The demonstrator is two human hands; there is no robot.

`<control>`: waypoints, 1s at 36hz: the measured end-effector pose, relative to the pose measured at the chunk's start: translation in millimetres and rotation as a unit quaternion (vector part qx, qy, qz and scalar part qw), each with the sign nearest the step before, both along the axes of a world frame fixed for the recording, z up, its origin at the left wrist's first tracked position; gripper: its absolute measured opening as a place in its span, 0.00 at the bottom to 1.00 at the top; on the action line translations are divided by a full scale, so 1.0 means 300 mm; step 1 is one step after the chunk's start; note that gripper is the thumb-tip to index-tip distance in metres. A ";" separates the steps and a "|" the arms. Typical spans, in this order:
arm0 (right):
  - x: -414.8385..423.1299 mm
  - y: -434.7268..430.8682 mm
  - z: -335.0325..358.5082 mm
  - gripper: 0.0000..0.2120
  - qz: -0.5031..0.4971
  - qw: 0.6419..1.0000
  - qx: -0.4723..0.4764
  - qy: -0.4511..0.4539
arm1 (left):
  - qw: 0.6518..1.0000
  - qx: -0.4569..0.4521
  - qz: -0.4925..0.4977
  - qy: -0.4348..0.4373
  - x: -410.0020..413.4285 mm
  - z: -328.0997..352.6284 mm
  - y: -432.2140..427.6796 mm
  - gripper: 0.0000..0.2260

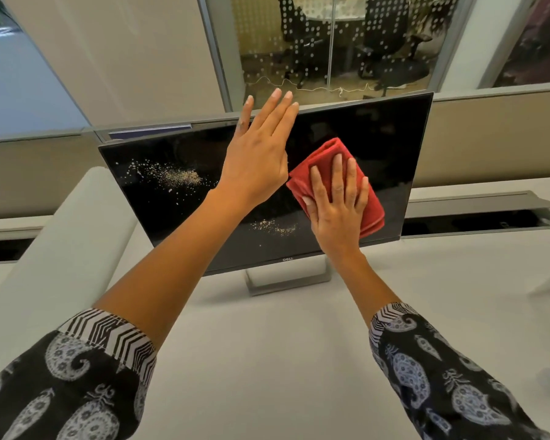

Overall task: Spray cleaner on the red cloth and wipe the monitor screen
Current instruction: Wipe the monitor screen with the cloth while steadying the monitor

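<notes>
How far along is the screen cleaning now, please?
Wiping is under way: the right hand presses the folded red cloth on the monitor screen, whose right side looks clean. The left hand is raised, open, near the top edge. Remaining: speck patches at left and lower centre.

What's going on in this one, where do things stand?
A person is cleaning a dark monitor screen on a white desk. The right hand presses a folded red cloth flat against the screen's right half. The left hand is open, fingers straight, near the top edge; contact there is unclear. Pale specks show on the left part and bottom middle, so wiping is unfinished.
</notes>
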State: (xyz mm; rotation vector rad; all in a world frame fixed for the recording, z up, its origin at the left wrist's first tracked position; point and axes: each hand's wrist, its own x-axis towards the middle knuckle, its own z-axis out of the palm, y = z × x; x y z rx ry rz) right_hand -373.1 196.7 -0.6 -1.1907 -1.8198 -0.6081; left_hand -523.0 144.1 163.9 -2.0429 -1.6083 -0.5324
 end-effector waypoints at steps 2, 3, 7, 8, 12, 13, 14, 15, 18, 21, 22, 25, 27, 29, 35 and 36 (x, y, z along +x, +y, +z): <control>0.032 0.010 0.008 0.29 -0.005 1.000 -0.002 -0.009 | 1.000 -0.008 -0.006 0.007 -0.015 0.002 -0.013 0.27; 0.048 0.016 0.018 0.29 -0.012 1.000 -0.005 -0.002 | 1.000 -0.012 -0.009 0.008 -0.022 0.004 -0.019 0.27; 0.121 0.056 0.076 0.28 -0.064 0.992 -0.042 0.096 | 0.999 -0.026 -0.021 0.002 -0.050 0.018 -0.036 0.27; 0.140 0.070 0.094 0.27 -0.078 0.987 -0.053 0.128 | 0.999 -0.026 -0.020 -0.005 -0.059 0.021 -0.042 0.27; 0.162 0.103 0.157 0.27 -0.113 0.967 -0.066 0.219 | 0.999 -0.012 0.000 -0.050 -0.103 0.013 -0.079 0.26; 0.148 0.103 0.167 0.27 -0.116 0.963 -0.066 0.234 | 0.998 -0.010 0.001 -0.060 -0.107 0.008 -0.087 0.26; 0.128 0.099 0.175 0.27 -0.119 0.960 -0.064 0.247 | 0.997 -0.009 -0.001 -0.072 -0.106 0.004 -0.091 0.27; 0.102 0.094 0.182 0.27 -0.121 0.956 -0.061 0.260 | 0.996 -0.009 -0.003 -0.085 -0.101 0.002 -0.092 0.27; -0.001 0.070 0.196 0.26 -0.114 0.957 -0.044 0.262 | 0.993 0.002 -0.006 -0.115 -0.080 0.001 -0.084 0.26; -0.107 0.036 0.161 0.26 -0.081 0.976 -0.027 0.201 | 0.992 0.020 -0.003 -0.127 -0.074 -0.011 -0.080 0.27; -0.133 0.023 0.135 0.27 -0.066 0.981 -0.024 0.179 | 0.991 0.025 -0.003 -0.129 -0.075 -0.017 -0.079 0.27; -0.149 -0.018 0.015 0.28 -0.022 0.993 -0.019 0.110 | 0.990 0.042 -0.008 -0.134 -0.072 -0.028 -0.073 0.27; -0.109 -0.043 -0.082 0.30 -0.003 0.998 -0.023 0.065 | 0.989 0.052 -0.011 -0.137 -0.069 -0.034 -0.069 0.27; -0.048 -0.059 -0.158 0.31 -0.004 0.998 -0.040 0.045 | 0.989 0.057 -0.015 -0.136 -0.071 -0.041 -0.068 0.27; 0.128 0.018 -0.090 0.29 -0.071 0.988 -0.088 0.104 | 0.988 0.064 -0.024 -0.138 -0.080 -0.045 -0.066 0.27; 0.151 0.044 -0.047 0.29 -0.081 0.985 -0.088 0.121 | 0.988 0.064 -0.026 -0.140 -0.079 -0.045 -0.066 0.27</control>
